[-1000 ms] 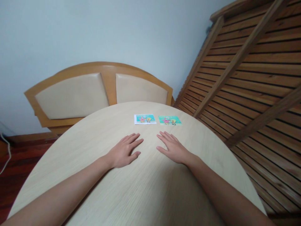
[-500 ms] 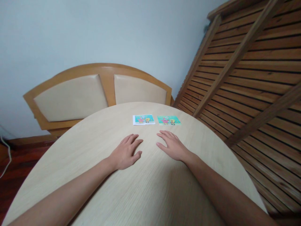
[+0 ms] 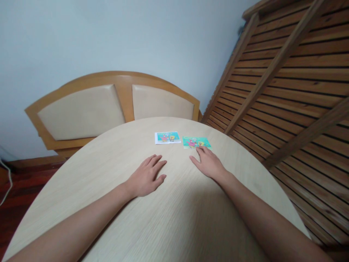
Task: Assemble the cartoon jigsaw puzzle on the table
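Observation:
On a pale round table (image 3: 114, 225) lie two cartoon pictures side by side. The left card (image 3: 168, 138) has a white border at its left edge. Beside it, the right card (image 3: 191, 142) is green and slightly tilted. My right hand (image 3: 208, 163) has its fingertips on the lower right edge of that green card, fingers spread and thumb apart. Palm down on the wood, my left hand (image 3: 147, 175) rests below the left card with its fingers apart, holding nothing.
Behind the table stands a wooden headboard (image 3: 124, 96) with cream panels, against a pale wall (image 3: 131, 32). A slatted wooden frame (image 3: 297, 91) leans at the right. A white cable (image 3: 11, 178) hangs at the far left.
My right hand has moved forward and to the right, onto the green card, which now sits slightly nearer and more tilted. My left hand has stayed in place.

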{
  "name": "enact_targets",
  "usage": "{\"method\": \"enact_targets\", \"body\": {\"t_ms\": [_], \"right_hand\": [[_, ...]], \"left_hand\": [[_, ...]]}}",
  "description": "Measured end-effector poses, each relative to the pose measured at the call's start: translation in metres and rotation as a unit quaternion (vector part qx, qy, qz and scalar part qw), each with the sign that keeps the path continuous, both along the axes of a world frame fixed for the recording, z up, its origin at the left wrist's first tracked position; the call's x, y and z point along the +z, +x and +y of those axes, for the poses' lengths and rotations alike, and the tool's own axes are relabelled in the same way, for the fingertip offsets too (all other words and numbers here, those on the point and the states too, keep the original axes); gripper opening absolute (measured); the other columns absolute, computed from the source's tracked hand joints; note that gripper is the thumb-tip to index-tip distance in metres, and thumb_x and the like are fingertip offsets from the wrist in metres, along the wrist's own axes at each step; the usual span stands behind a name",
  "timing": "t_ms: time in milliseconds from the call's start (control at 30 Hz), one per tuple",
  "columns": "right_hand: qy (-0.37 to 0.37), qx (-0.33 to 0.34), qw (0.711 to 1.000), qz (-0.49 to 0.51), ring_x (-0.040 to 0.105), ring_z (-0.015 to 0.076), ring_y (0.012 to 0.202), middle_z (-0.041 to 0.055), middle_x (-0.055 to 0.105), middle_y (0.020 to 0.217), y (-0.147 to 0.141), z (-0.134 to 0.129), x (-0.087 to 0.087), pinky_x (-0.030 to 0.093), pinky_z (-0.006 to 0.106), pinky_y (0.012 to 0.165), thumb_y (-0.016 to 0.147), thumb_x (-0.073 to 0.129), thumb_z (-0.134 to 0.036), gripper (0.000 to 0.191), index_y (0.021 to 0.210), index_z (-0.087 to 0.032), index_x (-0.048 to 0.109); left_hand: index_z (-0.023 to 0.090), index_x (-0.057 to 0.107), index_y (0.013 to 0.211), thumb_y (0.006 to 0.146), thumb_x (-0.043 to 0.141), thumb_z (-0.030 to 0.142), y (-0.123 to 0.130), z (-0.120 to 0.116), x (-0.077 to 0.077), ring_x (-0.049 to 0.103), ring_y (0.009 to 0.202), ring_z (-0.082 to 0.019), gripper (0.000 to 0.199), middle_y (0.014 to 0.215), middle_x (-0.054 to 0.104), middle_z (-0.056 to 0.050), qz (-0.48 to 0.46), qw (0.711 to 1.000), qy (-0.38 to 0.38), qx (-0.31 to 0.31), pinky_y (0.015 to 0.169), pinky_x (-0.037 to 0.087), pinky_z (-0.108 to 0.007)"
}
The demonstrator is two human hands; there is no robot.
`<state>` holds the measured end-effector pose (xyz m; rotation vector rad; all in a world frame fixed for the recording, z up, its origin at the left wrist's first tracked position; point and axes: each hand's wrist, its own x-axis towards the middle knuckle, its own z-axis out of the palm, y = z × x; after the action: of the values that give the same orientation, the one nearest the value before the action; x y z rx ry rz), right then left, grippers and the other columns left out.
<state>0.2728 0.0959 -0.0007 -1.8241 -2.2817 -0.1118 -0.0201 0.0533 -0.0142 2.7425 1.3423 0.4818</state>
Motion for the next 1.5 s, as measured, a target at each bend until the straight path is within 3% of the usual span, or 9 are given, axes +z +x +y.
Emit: {"method": "enact_targets", "body": {"t_ms": [133,300,433,533,700,800,1100,1233,1500], "right_hand": [[-0.023,0.013,0.998,-0.061,0.06,0.0361,0.119,0.0241,0.064,0.126,-0.027,-0.043,0.019,0.045,0.047,0.104,0.102,0.046,-0.047,0.052,0.126,-0.005,0.065],[-0.089,0.131,0.986,-0.06,0.06,0.0369,0.117,0.0216,0.064,0.128,-0.052,-0.089,0.037,0.048,0.05,0.099,0.096,0.06,-0.039,0.043,0.126,-0.008,0.065],[-0.124,0.266,0.956,-0.004,0.061,0.0321,0.115,0.0142,0.067,0.124,-0.046,-0.092,0.046,0.049,0.047,0.101,0.09,0.07,-0.034,0.035,0.12,-0.016,0.069],[-0.155,0.332,0.929,0.051,0.062,0.0268,0.114,0.0099,0.068,0.124,-0.034,-0.076,0.045,0.048,0.043,0.102,0.09,0.07,-0.031,0.042,0.13,-0.02,0.064],[-0.124,0.265,0.951,0.1,0.04,0.0348,0.143,0.0182,0.045,0.155,-0.015,-0.046,0.023,0.034,0.051,0.118,0.072,0.083,-0.052,0.099,0.153,-0.014,0.041],[-0.152,0.245,0.952,0.105,0.034,0.0369,0.147,0.0197,0.038,0.16,-0.011,-0.04,0.013,0.03,0.054,0.12,0.071,0.082,-0.058,0.108,0.157,-0.015,0.033],[-0.142,0.25,0.95,0.121,0.044,0.0356,0.14,0.018,0.047,0.154,-0.016,-0.042,0.017,0.036,0.054,0.115,0.069,0.083,-0.052,0.102,0.154,-0.018,0.039],[-0.112,0.272,0.949,0.115,0.047,0.0339,0.136,0.0185,0.051,0.149,-0.016,-0.042,0.016,0.038,0.05,0.114,0.07,0.082,-0.051,0.098,0.151,-0.014,0.042],[-0.084,0.286,0.948,0.111,0.057,0.0298,0.123,0.0121,0.066,0.131,-0.019,-0.046,0.023,0.047,0.044,0.107,0.078,0.075,-0.044,0.062,0.133,-0.018,0.061]], "left_hand": [[0.014,0.043,0.147,0.098,0.054,0.045,0.0,0.0,-0.001,0.04,0.144,-0.036,0.06,0.153,0.046,-0.02,-0.027,1.0,0.0,-0.007,0.118,0.034,-0.057],[0.013,0.024,0.156,0.088,0.064,0.061,-0.001,-0.001,-0.002,0.034,0.147,-0.037,0.092,0.159,0.035,-0.023,-0.055,0.998,-0.008,-0.031,0.118,0.035,-0.056],[0.016,0.021,0.157,0.082,0.07,0.064,-0.001,0.0,-0.002,0.037,0.144,-0.042,0.101,0.156,0.04,-0.022,-0.071,0.996,-0.027,-0.046,0.115,0.036,-0.061],[0.018,0.024,0.156,0.081,0.072,0.058,-0.002,0.0,-0.002,0.042,0.141,-0.041,0.098,0.151,0.046,-0.02,-0.089,0.993,-0.036,-0.062,0.114,0.038,-0.061],[0.019,0.026,0.154,0.077,0.076,0.048,-0.004,-0.002,0.002,0.048,0.134,-0.038,0.096,0.147,0.048,-0.02,-0.12,0.987,-0.058,-0.092,0.112,0.041,-0.058],[0.02,0.025,0.154,0.076,0.077,0.043,-0.003,-0.004,0.005,0.05,0.132,-0.037,0.097,0.146,0.049,-0.018,-0.127,0.983,-0.064,-0.112,0.11,0.043,-0.056],[0.022,0.026,0.153,0.076,0.073,0.038,0.002,-0.011,0.011,0.05,0.131,-0.036,0.092,0.146,0.048,-0.017,-0.104,0.986,-0.057,-0.115,0.11,0.044,-0.055],[0.02,0.026,0.153,0.077,0.07,0.035,0.005,-0.016,0.015,0.049,0.133,-0.035,0.089,0.146,0.049,-0.016,-0.073,0.989,-0.034,-0.122,0.111,0.044,-0.053],[0.016,0.033,0.151,0.081,0.069,0.039,0.008,-0.019,0.019,0.048,0.134,-0.033,0.082,0.147,0.052,-0.016,-0.036,0.993,-0.021,-0.113,0.111,0.045,-0.051]]}}
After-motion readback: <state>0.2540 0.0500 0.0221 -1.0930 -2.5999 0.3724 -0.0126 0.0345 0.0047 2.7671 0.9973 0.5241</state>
